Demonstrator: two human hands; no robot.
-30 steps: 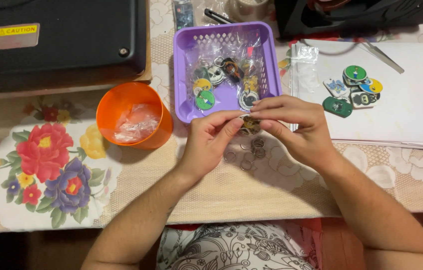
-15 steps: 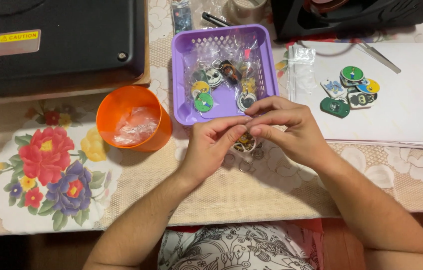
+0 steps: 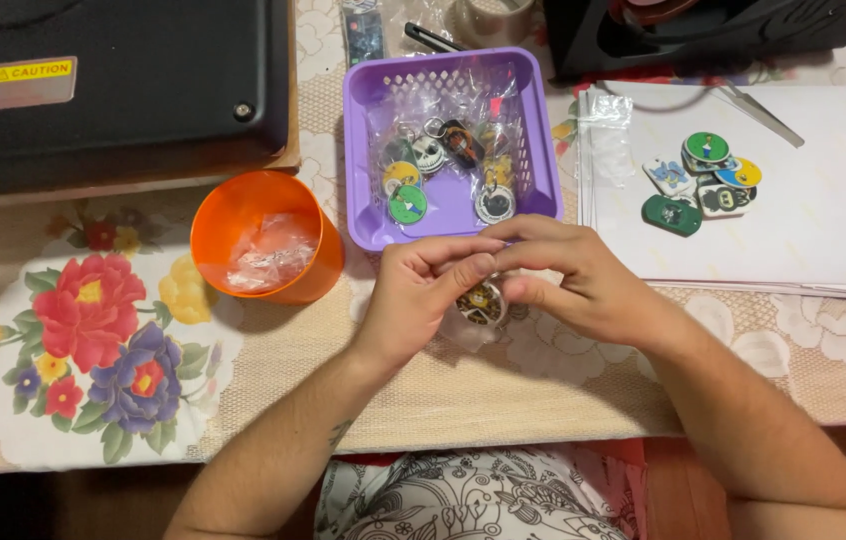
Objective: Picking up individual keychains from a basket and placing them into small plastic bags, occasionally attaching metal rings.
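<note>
Below the purple basket point(image 3: 528, 130), both hands — left hand point(image 3: 423, 295), right hand point(image 3: 573, 275) — still pinch the bagged charm point(image 3: 483, 302).

Purple basket point(image 3: 363, 110) glossy plastic (perforated walls); orange cup point(image 3: 243, 215) smooth plastic; tablecloth point(image 3: 93, 330) matt.

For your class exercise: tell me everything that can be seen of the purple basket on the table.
The purple basket is a shallow rectangular plastic tray with perforated walls and a flared rim. It rests flat on the table, just beyond both hands, beside an orange cup. Inside lie several round keychains sealed in clear bags. Neither hand touches it.
</note>
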